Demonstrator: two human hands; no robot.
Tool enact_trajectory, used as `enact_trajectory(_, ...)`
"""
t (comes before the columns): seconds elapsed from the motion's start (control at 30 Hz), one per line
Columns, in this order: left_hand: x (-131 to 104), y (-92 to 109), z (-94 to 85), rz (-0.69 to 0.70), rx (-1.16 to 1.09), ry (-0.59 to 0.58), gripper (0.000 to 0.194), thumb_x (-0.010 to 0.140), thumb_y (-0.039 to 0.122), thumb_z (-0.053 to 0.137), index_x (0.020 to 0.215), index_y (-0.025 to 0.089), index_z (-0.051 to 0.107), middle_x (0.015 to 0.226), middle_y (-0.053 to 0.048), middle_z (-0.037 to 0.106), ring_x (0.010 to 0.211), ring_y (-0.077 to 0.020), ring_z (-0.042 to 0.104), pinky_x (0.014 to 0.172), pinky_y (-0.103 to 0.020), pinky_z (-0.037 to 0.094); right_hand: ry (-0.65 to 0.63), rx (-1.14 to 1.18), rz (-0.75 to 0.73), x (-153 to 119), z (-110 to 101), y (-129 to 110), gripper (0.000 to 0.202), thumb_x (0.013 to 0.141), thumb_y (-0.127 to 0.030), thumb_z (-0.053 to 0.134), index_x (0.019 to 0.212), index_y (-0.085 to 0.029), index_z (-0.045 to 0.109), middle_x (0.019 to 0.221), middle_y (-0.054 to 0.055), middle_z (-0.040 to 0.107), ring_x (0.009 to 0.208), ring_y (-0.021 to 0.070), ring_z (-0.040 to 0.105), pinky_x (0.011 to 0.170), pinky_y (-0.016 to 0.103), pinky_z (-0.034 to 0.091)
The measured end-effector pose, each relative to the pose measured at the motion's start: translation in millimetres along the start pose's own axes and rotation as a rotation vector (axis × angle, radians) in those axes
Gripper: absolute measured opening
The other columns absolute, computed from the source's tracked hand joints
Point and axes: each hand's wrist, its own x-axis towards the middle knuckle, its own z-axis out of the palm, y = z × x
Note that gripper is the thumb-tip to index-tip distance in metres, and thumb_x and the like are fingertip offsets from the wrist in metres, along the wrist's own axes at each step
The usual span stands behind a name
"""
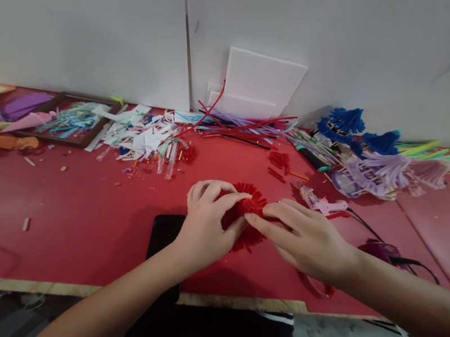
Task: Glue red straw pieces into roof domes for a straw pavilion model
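A red fuzzy flower [257, 201], seemingly made of pipe cleaners with ends fanned out in a ring, is held over the front middle of the table. My left hand [215, 207] curls round its left side, thumb and fingers pinching near the centre. From the right, my right hand [304, 235] presses its fingertips against the same centre. The fingers hide part of the flower. Below my right wrist lies a red ring-shaped piece [319, 288]. Under my left wrist is a black phone-like slab [166, 230].
On the red table [83, 226], a pink glue gun [322, 202] lies right of my hands. Red pipe cleaners [248, 132] and white boards [264, 81] are behind. Paper scraps [148, 136] and a brown frame [62, 140] lie left, blue bristly pieces [343, 124] at back right.
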Motion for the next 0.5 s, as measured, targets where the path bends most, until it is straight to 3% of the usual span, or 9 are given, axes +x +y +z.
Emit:
enact_trajectory(0.1,-0.3,1.3,-4.1,0.027,-0.003,-0.007,0.028,0.084,0.022,0.061,0.11,0.025,0.069,0.11,-0.007,0.062,0.107,-0.0261,0.05,0.098,-0.046,0.035,0.041,0.028,-0.023,0.7,3.7,2.2,0.028,0.093,-0.009,0.041,0.102,-0.017,0.066,0.083,0.006,0.069,0.072,0.015,0.059,0.059,0.026,0.046)
enact_trajectory(0.27,2.9,-0.1,-7.8,0.033,-0.016,0.012,0.023,0.08,0.02,0.065,0.101,0.026,0.072,0.104,-0.004,0.065,0.105,-0.0252,0.05,0.098,-0.045,0.034,0.099,-0.007,-0.031,0.3,8.6,-1.9,0.027,0.09,-0.009,0.048,0.066,-0.018,0.06,0.065,0.003,0.061,0.062,0.014,0.053,0.059,0.027,0.044)
enact_trajectory(0.5,6.8,-3.0,-6.9,0.053,-0.015,0.016,0.022,0.079,0.019,0.065,0.099,0.024,0.073,0.101,-0.004,0.067,0.103,-0.0244,0.051,0.097,-0.045,0.034,0.097,-0.002,-0.051,1.0,3.1,-3.6,0.026,0.088,-0.005,0.047,0.068,-0.018,0.059,0.064,0.001,0.06,0.061,0.013,0.051,0.06,0.026,0.044)
